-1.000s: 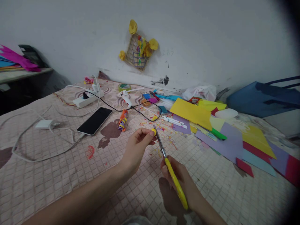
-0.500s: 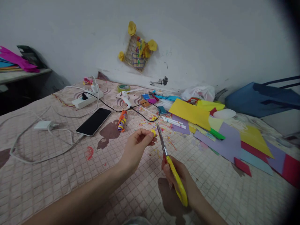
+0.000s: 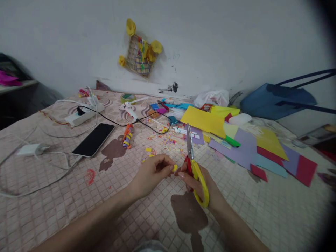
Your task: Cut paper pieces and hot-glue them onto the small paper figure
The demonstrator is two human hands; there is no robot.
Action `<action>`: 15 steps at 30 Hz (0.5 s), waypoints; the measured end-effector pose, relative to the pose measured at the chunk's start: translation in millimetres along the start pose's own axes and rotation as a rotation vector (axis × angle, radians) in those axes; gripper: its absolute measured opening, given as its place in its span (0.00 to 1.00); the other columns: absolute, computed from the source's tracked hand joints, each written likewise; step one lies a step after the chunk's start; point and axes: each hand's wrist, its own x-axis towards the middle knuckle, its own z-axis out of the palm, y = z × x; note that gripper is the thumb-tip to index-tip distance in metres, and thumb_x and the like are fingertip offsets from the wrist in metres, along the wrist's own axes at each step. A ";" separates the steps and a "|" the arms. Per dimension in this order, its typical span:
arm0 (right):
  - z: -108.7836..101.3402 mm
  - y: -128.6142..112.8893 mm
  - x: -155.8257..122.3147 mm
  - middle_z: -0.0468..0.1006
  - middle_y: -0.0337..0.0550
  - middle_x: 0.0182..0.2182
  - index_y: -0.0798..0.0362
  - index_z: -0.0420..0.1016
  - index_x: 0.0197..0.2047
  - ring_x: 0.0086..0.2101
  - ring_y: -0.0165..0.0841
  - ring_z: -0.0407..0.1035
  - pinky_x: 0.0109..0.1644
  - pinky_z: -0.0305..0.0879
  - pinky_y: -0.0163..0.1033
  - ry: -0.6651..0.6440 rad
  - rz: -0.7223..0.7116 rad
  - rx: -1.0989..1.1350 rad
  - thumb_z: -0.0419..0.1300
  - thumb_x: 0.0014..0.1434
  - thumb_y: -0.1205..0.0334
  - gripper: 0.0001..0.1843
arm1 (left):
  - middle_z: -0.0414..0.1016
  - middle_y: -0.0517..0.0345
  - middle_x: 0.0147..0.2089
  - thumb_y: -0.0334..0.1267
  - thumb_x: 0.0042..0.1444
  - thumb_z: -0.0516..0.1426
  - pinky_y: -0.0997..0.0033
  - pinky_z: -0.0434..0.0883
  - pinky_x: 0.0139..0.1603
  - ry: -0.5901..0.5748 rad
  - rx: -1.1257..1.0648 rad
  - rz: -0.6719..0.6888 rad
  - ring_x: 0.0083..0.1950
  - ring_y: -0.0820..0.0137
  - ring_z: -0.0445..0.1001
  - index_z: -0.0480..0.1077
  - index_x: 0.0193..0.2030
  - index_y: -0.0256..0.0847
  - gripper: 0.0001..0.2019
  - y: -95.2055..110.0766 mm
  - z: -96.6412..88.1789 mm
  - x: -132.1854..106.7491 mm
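The left hand (image 3: 152, 175) pinches a small yellow paper piece (image 3: 175, 168) left of the scissors (image 3: 193, 161), its edge poking past the fingertips, probably so it stays reachable. The right hand (image 3: 200, 187) grips the scissors by the handles, blades pointing up and away, likely keeping them clear. Both hands angle inward, right thumb beside the piece; contact there I cannot tell.

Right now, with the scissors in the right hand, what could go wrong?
The small yellow piece could slip from the left hand's fingers and get lost near similar yellow scraps. The scissors in the right hand point away, but might nick the left hand if turned toward it.
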 end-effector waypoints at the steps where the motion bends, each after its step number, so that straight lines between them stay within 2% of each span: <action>1: 0.0 0.8 0.1 0.62 0.30 0.18 0.52 0.62 0.30 0.17 0.24 0.56 0.19 0.58 0.31 -0.008 -0.003 0.010 0.58 0.50 0.53 0.12 | 0.69 0.60 0.28 0.35 0.53 0.55 0.76 0.63 0.29 -0.022 0.047 0.009 0.29 0.76 0.66 0.68 0.32 0.36 0.04 -0.9 0.8 -0.8; 5: -0.4 6.0 0.8 0.62 0.31 0.20 0.53 0.62 0.30 0.18 0.23 0.56 0.20 0.56 0.30 -0.031 -0.027 0.029 0.59 0.50 0.56 0.11 | 0.69 0.60 0.29 0.34 0.52 0.56 0.75 0.63 0.28 -0.053 0.164 0.030 0.29 0.74 0.67 0.64 0.36 0.38 0.05 -6.7 4.5 -3.4; 10: -0.3 7.4 1.9 0.62 0.31 0.20 0.52 0.61 0.28 0.18 0.24 0.56 0.20 0.56 0.31 -0.034 -0.009 0.019 0.61 0.48 0.56 0.12 | 0.69 0.60 0.29 0.33 0.52 0.56 0.75 0.64 0.29 -0.081 0.201 0.037 0.30 0.74 0.68 0.63 0.37 0.39 0.06 -11.4 5.4 -2.6; 15: 2.6 10.6 2.0 0.61 0.30 0.19 0.52 0.61 0.28 0.17 0.24 0.56 0.19 0.57 0.31 0.035 0.017 0.071 0.62 0.48 0.56 0.13 | 0.68 0.60 0.29 0.39 0.54 0.54 0.74 0.66 0.30 0.007 -0.024 -0.022 0.29 0.75 0.67 0.63 0.37 0.37 0.08 -11.6 5.9 2.2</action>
